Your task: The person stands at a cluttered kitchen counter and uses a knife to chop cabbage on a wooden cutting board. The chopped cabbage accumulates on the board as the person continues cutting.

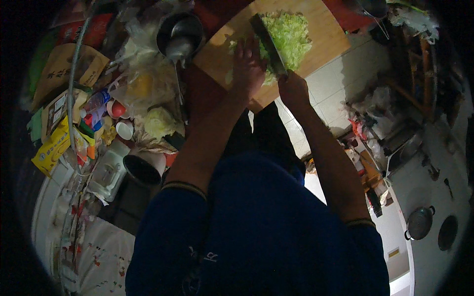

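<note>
A wooden cutting board (326, 35) lies before me at the top of the view, with a pile of cut leafy greens (292, 33) on it. My right hand (293, 88) is closed around the handle of a cleaver (268, 42), whose dark blade stands along the left side of the pile. Just left of the blade, my left hand (249, 68) rests with its fingers forward over more of the greens. How firmly those fingers press on the leaves is hard to tell in the dim light.
Left of the board stands a dark pan (161, 35) with a metal ladle (180, 48). Plastic bags, a pale leafy vegetable head (160, 122), a white cup (124, 130) and a yellow package (53, 146) crowd the left side. Tiled floor (326, 81) shows right of the board.
</note>
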`<state>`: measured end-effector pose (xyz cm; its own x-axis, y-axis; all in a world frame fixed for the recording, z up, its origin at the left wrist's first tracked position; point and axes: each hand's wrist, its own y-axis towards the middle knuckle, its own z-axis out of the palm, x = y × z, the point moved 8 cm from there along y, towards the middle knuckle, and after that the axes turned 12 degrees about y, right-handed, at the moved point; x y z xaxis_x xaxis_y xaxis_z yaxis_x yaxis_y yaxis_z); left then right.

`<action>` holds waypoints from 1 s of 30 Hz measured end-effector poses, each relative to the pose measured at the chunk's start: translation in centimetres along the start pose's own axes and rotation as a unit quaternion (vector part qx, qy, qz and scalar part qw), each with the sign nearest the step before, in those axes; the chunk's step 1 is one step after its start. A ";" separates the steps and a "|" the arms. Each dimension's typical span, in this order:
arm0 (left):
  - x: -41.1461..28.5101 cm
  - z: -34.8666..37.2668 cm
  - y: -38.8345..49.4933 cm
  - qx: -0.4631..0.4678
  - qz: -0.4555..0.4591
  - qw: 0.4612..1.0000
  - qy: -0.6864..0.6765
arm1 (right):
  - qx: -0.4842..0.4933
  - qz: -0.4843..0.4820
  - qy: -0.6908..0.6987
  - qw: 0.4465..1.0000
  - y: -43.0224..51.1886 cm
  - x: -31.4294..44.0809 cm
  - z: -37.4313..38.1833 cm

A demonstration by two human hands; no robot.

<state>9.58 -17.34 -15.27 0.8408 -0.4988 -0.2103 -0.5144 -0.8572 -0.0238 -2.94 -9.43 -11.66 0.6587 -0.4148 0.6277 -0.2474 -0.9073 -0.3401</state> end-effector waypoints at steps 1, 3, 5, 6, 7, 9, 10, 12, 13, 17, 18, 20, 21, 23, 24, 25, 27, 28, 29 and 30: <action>-0.2 -0.4 0.0 -0.008 0.003 1.000 -0.008 | 0.005 0.024 0.014 1.000 0.4 -0.5 0.4; -0.2 -1.7 0.0 -0.046 -0.015 0.998 -0.035 | 0.012 0.066 0.041 0.997 1.3 -1.1 0.8; -0.1 -1.4 -0.1 -0.012 -0.013 1.000 -0.011 | -0.011 0.082 0.045 0.996 0.5 -0.7 0.5; 0.2 -1.4 0.1 0.005 -0.012 1.000 0.001 | -0.023 0.089 0.047 0.995 0.1 -0.5 0.2; 0.5 -1.7 0.1 0.004 -0.022 1.000 -0.010 | -0.021 0.086 0.058 0.994 -0.2 -0.4 -0.3; 0.7 -2.3 -0.1 0.002 -0.040 0.999 -0.033 | -0.018 0.082 0.079 0.993 -1.0 -0.3 -1.8; 0.9 -2.4 -0.1 0.005 -0.041 0.998 -0.037 | -0.004 0.082 0.076 0.994 -1.4 -0.2 -2.2; 1.3 -2.7 0.1 0.010 -0.044 0.998 -0.043 | 0.019 0.104 0.061 0.993 -2.5 0.2 -2.8; 1.2 -2.8 0.1 0.005 -0.042 0.998 -0.054 | 0.030 0.114 0.054 0.992 -2.9 0.4 -3.0; 1.1 -2.6 -0.4 -0.010 -0.025 0.997 -0.071 | 0.060 0.140 0.054 0.987 -3.7 0.4 -2.2; 1.0 -2.5 -0.4 -0.012 -0.017 0.997 -0.071 | 0.054 0.134 0.048 0.988 -3.7 0.3 -2.0; 0.8 -2.6 -0.4 -0.025 -0.006 0.999 -0.044 | 0.044 0.121 0.038 0.991 -3.4 0.0 -1.3; 0.8 -2.6 -0.4 -0.031 -0.003 0.999 -0.029 | 0.048 0.121 0.034 0.991 -3.2 0.1 -1.1; 1.0 -2.4 -0.4 -0.025 -0.010 0.999 -0.031 | 0.056 0.119 0.027 0.991 -2.7 0.5 -0.4; 0.9 -2.3 -0.3 -0.023 -0.012 0.999 -0.034 | 0.048 0.095 0.023 0.994 -2.1 0.3 0.1; 0.6 -2.3 -0.2 -0.024 -0.013 0.999 -0.040 | 0.039 0.072 0.018 0.996 -1.2 -0.1 0.9; 0.4 -2.2 -0.1 -0.024 -0.016 0.998 -0.051 | 0.014 0.071 0.016 0.997 0.4 -0.9 1.8; 0.5 -2.0 -0.1 -0.024 -0.012 0.999 -0.041 | -0.001 0.089 0.020 0.996 1.4 -0.5 1.9; 0.7 -1.8 -0.1 -0.024 -0.007 0.999 -0.033 | -0.015 0.108 0.023 0.994 1.8 -0.1 1.8; 0.7 -1.7 0.0 -0.025 -0.003 0.999 -0.026 | -0.015 0.109 0.032 0.993 1.6 -0.2 1.7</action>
<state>10.42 -17.87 -13.73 0.8332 -0.4872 -0.2616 -0.4992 -0.8662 0.0230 -2.27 -10.73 -13.47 0.5411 -0.6043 0.5848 -0.4015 -0.7967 -0.4518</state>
